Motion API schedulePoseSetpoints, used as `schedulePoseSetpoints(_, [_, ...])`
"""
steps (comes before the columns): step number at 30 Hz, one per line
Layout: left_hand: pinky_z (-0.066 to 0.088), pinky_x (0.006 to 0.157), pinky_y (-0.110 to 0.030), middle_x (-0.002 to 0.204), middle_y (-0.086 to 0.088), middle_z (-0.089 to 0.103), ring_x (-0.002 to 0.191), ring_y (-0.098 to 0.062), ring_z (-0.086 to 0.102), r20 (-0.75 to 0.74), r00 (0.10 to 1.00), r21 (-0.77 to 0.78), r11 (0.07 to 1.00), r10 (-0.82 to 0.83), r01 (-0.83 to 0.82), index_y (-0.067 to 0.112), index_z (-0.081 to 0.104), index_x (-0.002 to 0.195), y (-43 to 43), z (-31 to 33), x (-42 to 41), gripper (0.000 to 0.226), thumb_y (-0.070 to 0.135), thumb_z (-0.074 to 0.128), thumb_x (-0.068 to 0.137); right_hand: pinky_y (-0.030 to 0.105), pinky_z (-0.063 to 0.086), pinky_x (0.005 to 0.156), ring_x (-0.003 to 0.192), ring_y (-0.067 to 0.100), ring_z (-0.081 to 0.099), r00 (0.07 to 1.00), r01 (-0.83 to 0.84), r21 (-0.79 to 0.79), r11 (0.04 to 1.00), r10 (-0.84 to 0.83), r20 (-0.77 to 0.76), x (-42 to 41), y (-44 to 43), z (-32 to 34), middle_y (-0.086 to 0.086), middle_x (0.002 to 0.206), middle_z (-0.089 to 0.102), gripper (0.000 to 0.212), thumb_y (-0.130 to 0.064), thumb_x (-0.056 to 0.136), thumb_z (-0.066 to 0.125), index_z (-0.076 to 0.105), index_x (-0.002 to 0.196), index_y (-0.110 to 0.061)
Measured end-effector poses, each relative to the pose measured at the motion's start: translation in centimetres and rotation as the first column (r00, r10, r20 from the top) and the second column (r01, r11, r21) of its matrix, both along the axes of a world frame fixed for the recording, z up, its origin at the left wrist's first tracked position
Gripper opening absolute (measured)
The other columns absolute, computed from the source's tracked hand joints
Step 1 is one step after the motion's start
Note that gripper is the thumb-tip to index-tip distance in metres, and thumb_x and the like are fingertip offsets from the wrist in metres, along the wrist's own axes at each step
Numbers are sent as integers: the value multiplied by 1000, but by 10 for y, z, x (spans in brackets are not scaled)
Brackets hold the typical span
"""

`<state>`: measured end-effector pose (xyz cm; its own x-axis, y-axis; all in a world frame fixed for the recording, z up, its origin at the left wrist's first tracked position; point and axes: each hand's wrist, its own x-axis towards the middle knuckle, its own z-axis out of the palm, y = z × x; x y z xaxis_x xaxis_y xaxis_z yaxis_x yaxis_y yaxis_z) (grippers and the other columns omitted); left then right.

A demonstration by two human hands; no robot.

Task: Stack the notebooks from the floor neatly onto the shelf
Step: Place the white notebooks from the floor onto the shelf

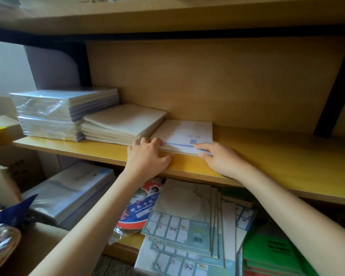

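Note:
A thin stack of pale notebooks with a blue stripe (184, 134) lies flat on the wooden shelf (267, 156). My left hand (147, 156) grips its front left corner, fingers on the cover and thumb along the front edge. My right hand (219, 158) holds the front right corner, fingers on top and thumb under the edge. To the left sits a stack of cream notebooks (124, 124), touching the held stack. Further left stands a taller plastic-wrapped pile (62, 112).
The shelf board runs on bare to the right. A black bracket (335, 100) slants at the far right. Below lie teal-patterned notebooks (185, 222), green books (275, 253), a round cardboard pack (141, 206) and wrapped books (72, 194). Cardboard boxes (0, 132) stand left.

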<state>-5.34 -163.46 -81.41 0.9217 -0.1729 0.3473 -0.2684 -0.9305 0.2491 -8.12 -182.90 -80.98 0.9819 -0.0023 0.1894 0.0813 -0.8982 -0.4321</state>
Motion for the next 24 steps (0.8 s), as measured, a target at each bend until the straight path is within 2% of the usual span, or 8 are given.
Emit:
schedulePoseSetpoints(3, [25,103,-43,138,-11,43,127,-32,36,-2,999,14,999,34,-34,28,45,135,-3,-2,-4,59,57,44,85,37,30,112,136,20,35,1000,-4,-4,1000,4,15,-1,1,0,-6,147,40,40,-30,98,46,46,137,-34])
schedulePoseSetpoints(7, [22,109,-42,147,-8,38,141,-27,22,108,993,97,994,43,-53,21,42,139,-8,-13,-15,56,52,29,94,31,35,105,133,19,40,997,34,53,998,-37,65,1,8,-1,-4,146,43,39,-24,98,46,48,137,-30])
schedulePoseSetpoints(11, [31,106,-37,141,-9,44,132,-24,39,112,994,156,987,18,-35,11,46,131,-11,-20,-25,60,50,18,96,34,46,95,122,23,51,988,120,14,993,-120,95,6,11,-4,-2,144,46,38,-28,98,44,48,135,-36])
schedulePoseSetpoints(16, [28,111,-40,145,-14,39,132,-25,39,49,999,179,984,1,-9,6,41,136,-9,-16,-21,70,56,16,94,37,42,100,127,23,47,987,120,16,993,-121,109,7,11,-8,-2,142,49,39,-32,97,47,49,135,-33])
schedulePoseSetpoints(18, [27,111,-41,148,-17,35,134,-27,37,14,1000,201,980,4,-7,5,39,138,-12,-12,-23,71,57,18,94,36,37,103,130,23,43,970,122,-11,992,-117,214,-1,14,-7,0,143,45,40,-29,95,50,49,135,-27])
schedulePoseSetpoints(20, [24,111,-42,151,-19,28,137,-29,31,-18,1000,212,977,4,0,3,34,141,-11,-7,-26,72,56,20,95,34,34,104,127,23,43,882,78,-103,992,-21,471,-22,23,-8,2,137,49,34,-20,93,52,56,127,-20])
schedulePoseSetpoints(22, [22,111,-42,152,-18,25,140,-28,26,-35,999,182,983,-16,22,6,34,141,-5,-9,-30,70,56,22,95,32,37,98,114,20,51,748,-57,-100,993,109,655,-54,37,-21,3,117,58,26,-10,87,53,63,110,-14])
schedulePoseSetpoints(24, [24,110,-41,150,-16,32,138,-29,29,89,994,94,994,-62,54,8,41,137,8,-22,-44,64,54,29,94,31,39,87,99,18,53,685,-205,-95,974,213,696,-89,48,-48,2,100,60,21,-5,82,52,64,97,-11])
